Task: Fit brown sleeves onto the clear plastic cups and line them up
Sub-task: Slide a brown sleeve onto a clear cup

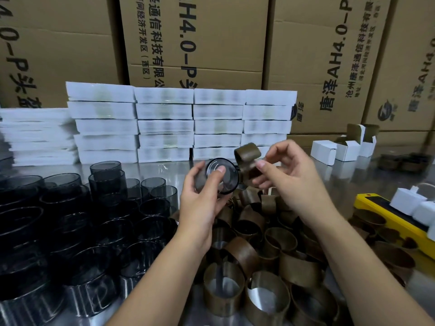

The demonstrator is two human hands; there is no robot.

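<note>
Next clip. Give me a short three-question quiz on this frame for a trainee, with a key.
1. Multiple choice: what does the left hand hold? A) a clear cup B) a white carton C) a yellow tray
2. True or false: the loose sleeve pile lies to the left of the standing cups.
3. Fill in: the right hand pinches a brown ____.

Key: 1 A. 2 False: the pile lies to their right. 3 sleeve.
</note>
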